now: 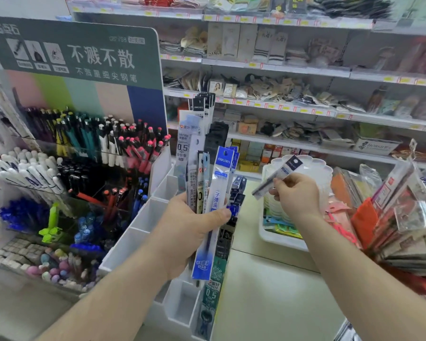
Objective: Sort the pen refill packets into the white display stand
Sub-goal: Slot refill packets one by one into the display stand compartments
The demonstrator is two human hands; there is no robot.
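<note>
A person stood at a shop bench (pixel 268 291). The left hand (pixel 190 232) gripped a fanned bunch of pen refill packets (pixel 207 168), held upright above the white display stand (pixel 143 217), thumb across their front. The right hand (pixel 296 193) pinched a single refill packet (pixel 278 174), tilted, apart from the bunch and in front of a white tray (pixel 283 238). More packets stood in the stand's right-hand slots. A pen display (pixel 71 148) stood just left of the stand.
</note>
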